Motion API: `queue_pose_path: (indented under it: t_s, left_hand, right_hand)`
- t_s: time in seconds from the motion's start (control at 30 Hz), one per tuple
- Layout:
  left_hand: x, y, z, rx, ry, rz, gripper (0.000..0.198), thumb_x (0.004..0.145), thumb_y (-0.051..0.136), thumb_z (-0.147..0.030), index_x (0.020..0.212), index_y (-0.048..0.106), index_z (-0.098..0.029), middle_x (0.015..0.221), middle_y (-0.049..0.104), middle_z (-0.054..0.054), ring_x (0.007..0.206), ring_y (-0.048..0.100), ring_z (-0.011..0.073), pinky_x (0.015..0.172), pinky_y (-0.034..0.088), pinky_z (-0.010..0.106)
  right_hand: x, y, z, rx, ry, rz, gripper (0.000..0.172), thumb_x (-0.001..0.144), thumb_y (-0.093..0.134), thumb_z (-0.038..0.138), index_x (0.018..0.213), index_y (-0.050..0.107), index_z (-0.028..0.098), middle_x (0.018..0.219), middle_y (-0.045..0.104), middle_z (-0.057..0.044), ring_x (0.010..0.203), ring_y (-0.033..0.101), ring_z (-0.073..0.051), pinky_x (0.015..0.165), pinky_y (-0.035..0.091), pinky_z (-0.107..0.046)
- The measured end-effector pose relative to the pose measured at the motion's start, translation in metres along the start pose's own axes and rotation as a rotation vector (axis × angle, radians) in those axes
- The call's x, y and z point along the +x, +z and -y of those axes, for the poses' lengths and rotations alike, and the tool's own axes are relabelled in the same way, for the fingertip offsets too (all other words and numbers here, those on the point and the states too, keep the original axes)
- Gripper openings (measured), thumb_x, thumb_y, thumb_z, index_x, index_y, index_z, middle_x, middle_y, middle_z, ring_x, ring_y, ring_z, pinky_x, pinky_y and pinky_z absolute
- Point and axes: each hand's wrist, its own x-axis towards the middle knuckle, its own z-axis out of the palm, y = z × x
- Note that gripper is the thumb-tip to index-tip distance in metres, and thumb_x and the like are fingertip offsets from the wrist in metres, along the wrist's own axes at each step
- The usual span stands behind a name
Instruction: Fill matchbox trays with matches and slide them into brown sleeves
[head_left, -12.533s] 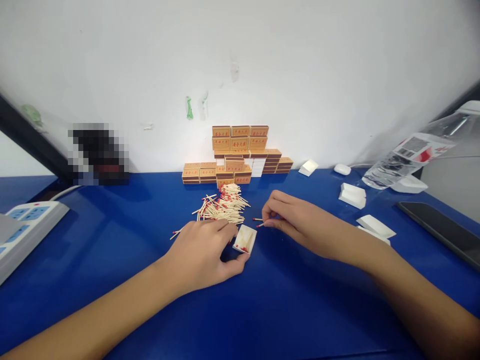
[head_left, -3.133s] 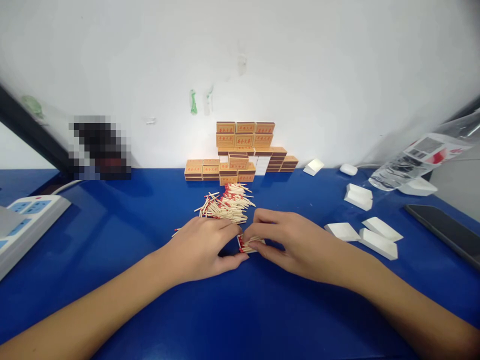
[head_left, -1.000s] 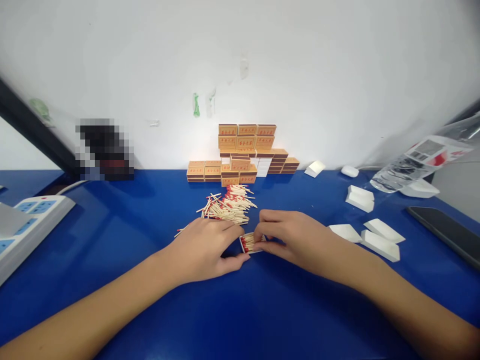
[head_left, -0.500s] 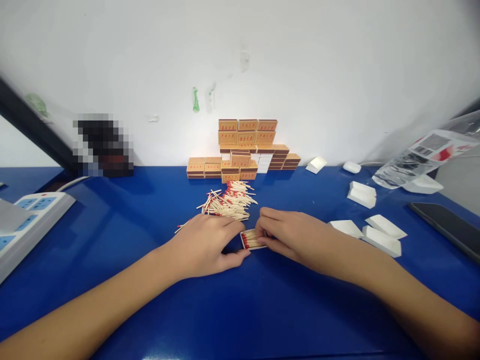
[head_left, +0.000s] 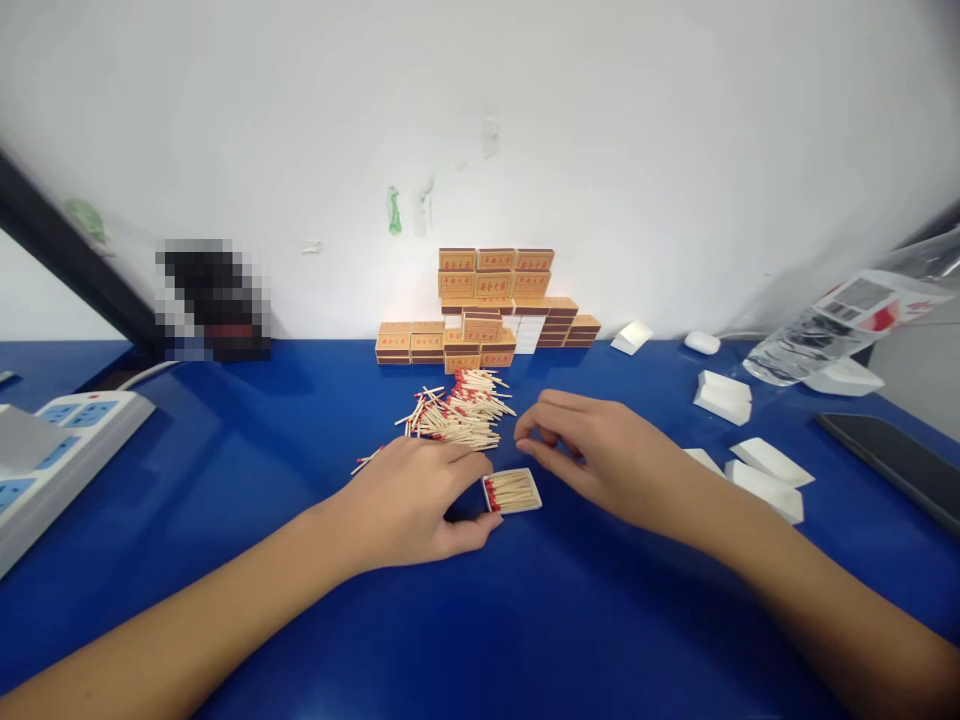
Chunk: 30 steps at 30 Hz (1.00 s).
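A small white matchbox tray (head_left: 537, 493) lies on the blue table, holding a layer of matches (head_left: 512, 491) with their red heads to the left. My left hand (head_left: 416, 495) grips the tray's left end between thumb and fingers. Just right of and above the tray, my right hand (head_left: 581, 440) hovers with curled fingers and thumb tip close together; I see nothing in them. A loose heap of red-headed matches (head_left: 469, 415) lies beyond my hands, left of the right fingertips. A few stray matches (head_left: 365, 461) are partly hidden behind my left hand.
Stacked matchboxes (head_left: 493, 285) stand against the wall behind the heap. White empty trays (head_left: 765, 490) are scattered at right, near a phone (head_left: 892, 465), a tilted plastic bottle (head_left: 817, 320) and a small white case (head_left: 702, 343). A power strip (head_left: 75, 440) lies at left.
My right hand has left the matches in the tray and risen up and away, toward the heap, uncovering the tray's right end. My left hand keeps its hold on the tray.
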Motion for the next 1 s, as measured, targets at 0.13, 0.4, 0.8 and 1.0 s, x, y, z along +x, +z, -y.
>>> queue_pose_path:
  t_s: [0.13,0.4,0.8,1.0]
  left_hand:
    - [-0.001,0.002,-0.002,-0.014,0.017,0.006,0.026,0.091,0.067,-0.043,0.107,0.069,-0.022,0.09,0.075,-0.001,0.078,0.073,0.0216,0.059,0.047,0.033]
    - [-0.002,0.003,-0.004,0.001,0.026,-0.007,0.027,0.092,0.067,-0.043,0.109,0.069,-0.022,0.091,0.075,-0.001,0.079,0.073,0.0223,0.059,0.046,0.033]
    - [0.0,0.002,0.002,0.008,0.005,-0.024,0.027,0.093,0.066,-0.042,0.109,0.07,-0.021,0.09,0.077,0.001,0.077,0.073,0.0219,0.063,0.05,0.032]
    - [0.001,0.001,0.004,-0.015,-0.072,-0.009,0.028,0.093,0.066,-0.043,0.109,0.071,-0.021,0.086,0.076,0.001,0.07,0.07,0.0203,0.063,0.051,0.033]
  right_hand:
    - [0.011,0.006,-0.012,0.013,0.127,-0.103,0.011,0.099,0.059,0.022,0.095,0.069,0.019,0.087,0.064,-0.003,0.074,0.058,-0.016,0.067,0.041,-0.029]
    - [0.044,0.028,-0.029,0.015,0.223,-0.086,0.012,0.09,0.068,0.028,0.095,0.07,0.016,0.092,0.066,-0.005,0.073,0.056,-0.015,0.069,0.041,-0.03]
    - [0.028,0.015,-0.044,-0.009,0.146,-0.004,0.009,0.097,0.063,0.023,0.091,0.068,0.019,0.092,0.065,-0.005,0.076,0.058,-0.016,0.068,0.043,-0.029]
    - [0.009,-0.011,-0.042,0.0,0.061,0.038,0.014,0.101,0.06,0.028,0.093,0.069,0.02,0.092,0.063,-0.004,0.075,0.058,-0.016,0.069,0.045,-0.029]
